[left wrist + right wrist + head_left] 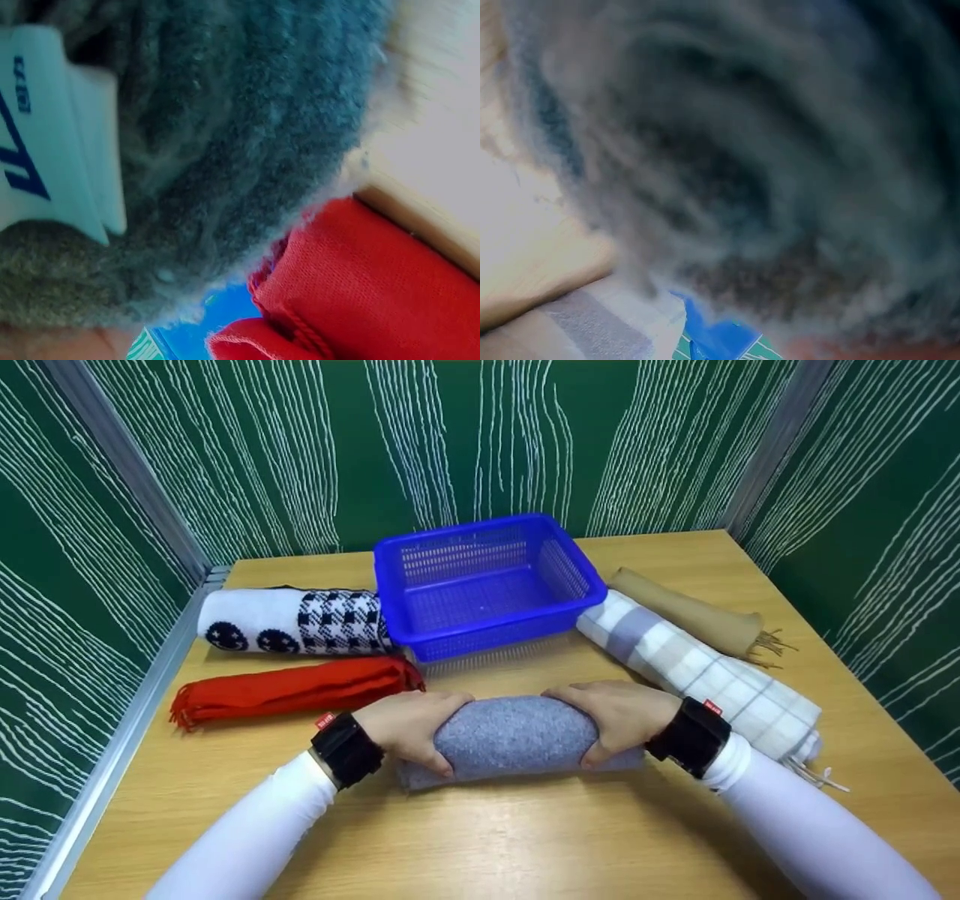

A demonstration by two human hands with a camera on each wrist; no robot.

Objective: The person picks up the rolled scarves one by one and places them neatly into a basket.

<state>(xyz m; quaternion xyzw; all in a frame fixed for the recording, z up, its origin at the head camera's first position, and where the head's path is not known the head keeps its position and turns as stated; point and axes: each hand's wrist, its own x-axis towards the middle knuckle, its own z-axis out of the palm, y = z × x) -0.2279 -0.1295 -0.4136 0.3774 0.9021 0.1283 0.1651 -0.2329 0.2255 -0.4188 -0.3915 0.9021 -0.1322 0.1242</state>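
Note:
A rolled grey scarf [517, 735] lies crosswise near the middle of the table, below the basket in the head view. My left hand [412, 727] grips its left end, thumb on the near side and fingers over the top. At the other end my right hand [621, 716] holds it the same way. The left wrist view shows the roll's end close up, with a white label [45, 142] on it. Blurred coils of the grey scarf [720, 165] fill most of the right wrist view.
Behind the grey roll stands a blue plastic basket [495, 624]. To its left lie a black-and-white patterned scarf [255, 619] and a fringed red scarf [292, 690]. On the right are a white plaid scarf [697, 667] and a tan scarf [690, 611]. Green walls enclose the table [480, 840].

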